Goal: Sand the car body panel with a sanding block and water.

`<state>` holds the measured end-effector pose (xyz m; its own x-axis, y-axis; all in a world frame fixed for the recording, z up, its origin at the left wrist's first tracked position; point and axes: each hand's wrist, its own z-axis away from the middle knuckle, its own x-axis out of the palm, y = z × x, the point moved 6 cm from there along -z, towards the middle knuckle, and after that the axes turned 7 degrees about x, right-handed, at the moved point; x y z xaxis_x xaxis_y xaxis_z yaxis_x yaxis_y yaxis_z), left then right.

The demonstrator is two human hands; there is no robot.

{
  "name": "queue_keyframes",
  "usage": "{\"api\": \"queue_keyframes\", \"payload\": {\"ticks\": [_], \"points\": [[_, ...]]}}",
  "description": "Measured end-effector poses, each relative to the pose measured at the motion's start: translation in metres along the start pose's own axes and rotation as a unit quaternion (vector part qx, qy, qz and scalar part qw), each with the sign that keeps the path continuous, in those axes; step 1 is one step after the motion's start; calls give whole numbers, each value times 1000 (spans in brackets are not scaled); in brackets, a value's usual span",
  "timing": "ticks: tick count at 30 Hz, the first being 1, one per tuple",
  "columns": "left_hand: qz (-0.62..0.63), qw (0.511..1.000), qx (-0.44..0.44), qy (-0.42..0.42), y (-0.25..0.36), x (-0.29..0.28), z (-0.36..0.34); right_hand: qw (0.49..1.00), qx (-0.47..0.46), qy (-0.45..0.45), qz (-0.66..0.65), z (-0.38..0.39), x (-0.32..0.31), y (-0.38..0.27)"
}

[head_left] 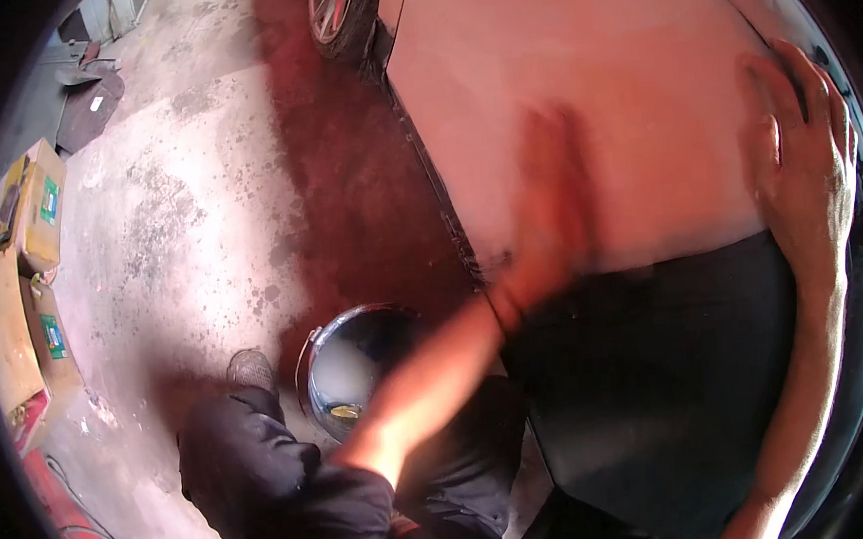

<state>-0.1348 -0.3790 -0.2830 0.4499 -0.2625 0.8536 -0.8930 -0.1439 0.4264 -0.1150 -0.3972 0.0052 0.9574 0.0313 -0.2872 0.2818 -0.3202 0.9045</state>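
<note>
My left hand (553, 200) is over the pale, matte car door panel (637, 93), lit reddish. Motion smears its fingers, so whether anything is under them cannot be made out. My right hand (804, 157) rests at the panel's right edge, fingers stretched out and apart, with nothing seen in it. Below the pale area, the lower part of the bodywork (651, 356) is dark. Beside my left forearm stands a bucket (344, 372) holding cloudy liquid, partly hidden by that arm. A small yellowish thing (344, 411) shows in the bucket.
A car wheel (335, 16) is at the top. Open cardboard boxes (43, 212) line the left side, above a red object (69, 513) with a cable. My bent leg (241, 455) and shoe (250, 369) are next to the bucket on the stained concrete floor (176, 234).
</note>
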Motion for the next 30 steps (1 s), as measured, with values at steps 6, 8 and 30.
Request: {"api": "queue_keyframes", "payload": {"ticks": [6, 8, 30], "points": [[-232, 873, 196, -382, 37, 27, -21, 999, 22, 1, -25, 6, -8, 9], [-269, 879, 254, -301, -17, 10, -126, 999, 15, 20, -43, -9, -17, -2], [-124, 981, -13, -151, -140, -77, -231, 1000, 17, -3, 17, -23, -17, -15]]}}
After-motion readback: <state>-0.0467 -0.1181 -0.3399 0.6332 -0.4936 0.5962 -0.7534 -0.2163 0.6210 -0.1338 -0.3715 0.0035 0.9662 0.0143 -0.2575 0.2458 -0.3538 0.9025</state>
